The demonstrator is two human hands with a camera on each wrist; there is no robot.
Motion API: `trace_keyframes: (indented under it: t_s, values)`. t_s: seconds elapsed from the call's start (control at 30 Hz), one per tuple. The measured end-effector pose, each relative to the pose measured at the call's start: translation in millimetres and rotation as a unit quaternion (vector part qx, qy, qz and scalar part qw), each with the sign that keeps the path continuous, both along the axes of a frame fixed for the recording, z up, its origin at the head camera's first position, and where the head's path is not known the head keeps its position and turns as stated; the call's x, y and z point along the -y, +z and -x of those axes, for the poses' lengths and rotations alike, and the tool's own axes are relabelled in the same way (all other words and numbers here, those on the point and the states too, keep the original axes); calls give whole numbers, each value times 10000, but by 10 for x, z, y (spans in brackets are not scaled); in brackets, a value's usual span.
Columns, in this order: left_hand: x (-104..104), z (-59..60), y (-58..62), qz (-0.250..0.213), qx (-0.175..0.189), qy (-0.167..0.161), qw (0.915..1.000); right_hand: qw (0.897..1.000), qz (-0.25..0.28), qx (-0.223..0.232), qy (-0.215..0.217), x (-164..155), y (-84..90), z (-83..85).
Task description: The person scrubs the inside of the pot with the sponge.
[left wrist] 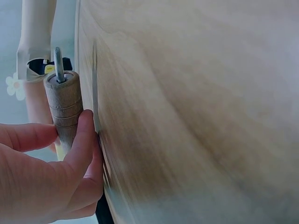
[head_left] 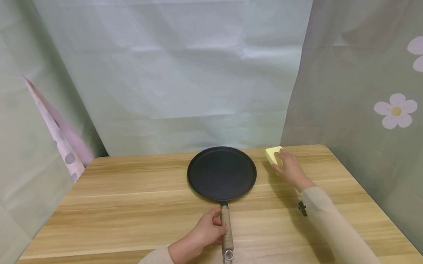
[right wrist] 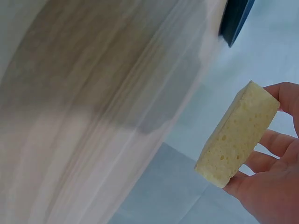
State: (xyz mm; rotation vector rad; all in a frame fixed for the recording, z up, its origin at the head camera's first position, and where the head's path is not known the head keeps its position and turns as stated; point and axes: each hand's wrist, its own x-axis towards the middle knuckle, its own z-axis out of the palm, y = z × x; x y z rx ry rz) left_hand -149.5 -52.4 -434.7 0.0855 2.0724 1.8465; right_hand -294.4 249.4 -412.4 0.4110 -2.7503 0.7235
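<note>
A flat black round pan (head_left: 222,173) lies on the wooden table, its wooden handle (head_left: 227,228) toward me. My left hand (head_left: 207,229) grips that handle from the left side, thumb and fingers around it. The left wrist view shows the handle's ringed end (left wrist: 65,93) held between thumb and fingers. At the back right, my right hand (head_left: 291,169) holds a pale yellow sponge (head_left: 273,154). In the right wrist view the porous sponge (right wrist: 240,137) is pinched by its ends, and it looks raised off the tabletop.
The wooden table (head_left: 111,211) has a back edge just behind the pan and sponge. Hanging fabric (head_left: 193,68) encloses the back and both sides. A dark device (head_left: 302,208) is strapped at the right wrist.
</note>
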Motion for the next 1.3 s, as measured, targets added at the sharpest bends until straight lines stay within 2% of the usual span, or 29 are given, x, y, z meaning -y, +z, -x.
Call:
trace_keyframes:
  t_s: [0.3, 0.67, 0.93, 1.3]
  values:
    - [-4, 18, -7, 36, 33, 17, 10000, 10000, -44, 22, 0, 101, 32, 17]
    - [-6, 27, -4, 122, -39, 20, 9999, 9996, -21, -153, 237, 352, 79, -3]
    - [-9, 22, -28, 235, -69, 69, 9997, 9978, 13, -318, 576, 524, 13, -18]
    - [-13, -4, 10, 138, 0, 96, 9999, 9933, 116, -602, 981, 772, -37, -78]
